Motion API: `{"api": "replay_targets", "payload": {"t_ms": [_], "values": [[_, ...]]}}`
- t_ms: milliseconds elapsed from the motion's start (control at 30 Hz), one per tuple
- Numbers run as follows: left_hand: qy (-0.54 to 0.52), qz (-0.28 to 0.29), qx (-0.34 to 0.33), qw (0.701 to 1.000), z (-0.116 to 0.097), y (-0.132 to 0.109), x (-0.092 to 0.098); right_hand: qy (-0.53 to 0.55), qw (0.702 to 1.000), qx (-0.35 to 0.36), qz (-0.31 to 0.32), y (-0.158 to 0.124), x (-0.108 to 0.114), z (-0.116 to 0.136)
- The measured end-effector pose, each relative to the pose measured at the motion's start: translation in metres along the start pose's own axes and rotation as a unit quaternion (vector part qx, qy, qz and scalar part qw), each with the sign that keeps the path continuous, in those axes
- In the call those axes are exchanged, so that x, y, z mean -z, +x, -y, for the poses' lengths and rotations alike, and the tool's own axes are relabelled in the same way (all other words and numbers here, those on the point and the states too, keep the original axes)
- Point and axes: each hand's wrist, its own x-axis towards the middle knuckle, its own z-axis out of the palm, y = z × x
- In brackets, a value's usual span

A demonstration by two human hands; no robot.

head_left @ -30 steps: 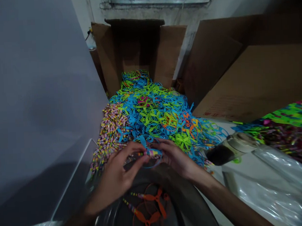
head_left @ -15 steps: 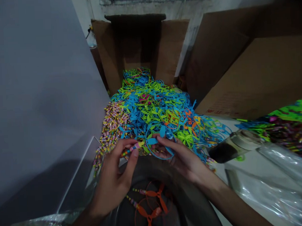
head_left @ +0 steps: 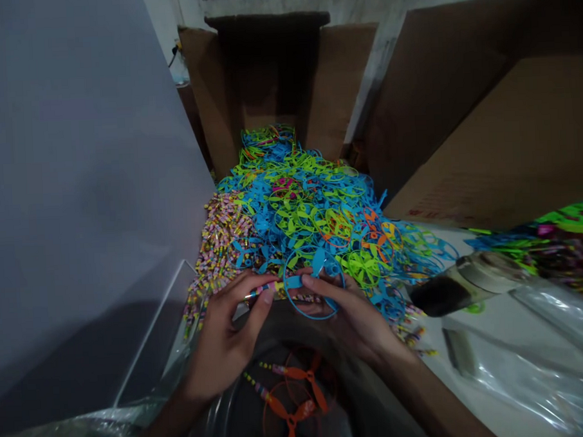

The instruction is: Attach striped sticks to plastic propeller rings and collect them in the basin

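Observation:
My left hand point(head_left: 228, 337) pinches a thin pink-and-yellow striped plastic stick point(head_left: 263, 290) between thumb and fingers. My right hand point(head_left: 348, 312) grips a blue ringed propeller rotor point(head_left: 315, 314), its hub close to the stick's tip. Just beyond both hands lies a large heap of blue, lime-green and orange ringed rotors point(head_left: 310, 211), with a pile of striped sticks point(head_left: 224, 244) along its left side. Below my hands, a dark round tub point(head_left: 233, 421) holds orange rotors fitted on sticks point(head_left: 292, 399).
A grey panel point(head_left: 78, 189) walls off the left side. Open cardboard boxes point(head_left: 271, 84) stand behind the heap and to the right. On the right are a dark-filled bottle point(head_left: 468, 281), a clear plastic bag point(head_left: 534, 356) and a colourful bagged mass point(head_left: 563, 245).
The stick and blue rotor were together a second ago, apart half a second ago, and have closed in again. The view has tilted slightly downward.

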Motion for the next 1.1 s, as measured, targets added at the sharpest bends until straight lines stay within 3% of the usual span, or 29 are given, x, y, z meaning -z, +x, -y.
{"api": "replay_targets", "payload": {"t_ms": [100,233,400,600,767,967,1100], "values": [[0.023,-0.001,-0.007,1.0,0.005,0.003,0.0,-0.031,0.999,-0.001,-0.015,0.002,-0.003,-0.001],[0.08,0.009,-0.03,0.996,0.011,0.008,0.001,-0.071,0.997,0.001,0.017,0.005,-0.002,0.0],[0.099,0.03,-0.056,0.993,0.016,0.015,0.005,-0.054,0.998,-0.018,0.015,0.012,-0.001,-0.001],[0.043,0.05,0.01,0.998,0.027,0.025,0.012,-0.054,0.999,-0.007,-0.003,0.022,-0.01,-0.003],[0.045,0.072,0.017,0.996,0.032,0.027,0.014,-0.06,0.998,-0.01,-0.027,0.021,-0.008,-0.01],[-0.011,0.113,0.108,0.988,0.037,0.03,0.012,-0.075,0.996,0.015,-0.055,0.017,-0.003,-0.016],[-0.035,0.123,0.114,0.985,0.037,0.031,0.013,-0.106,0.993,0.019,-0.055,0.015,-0.005,-0.014]]}}
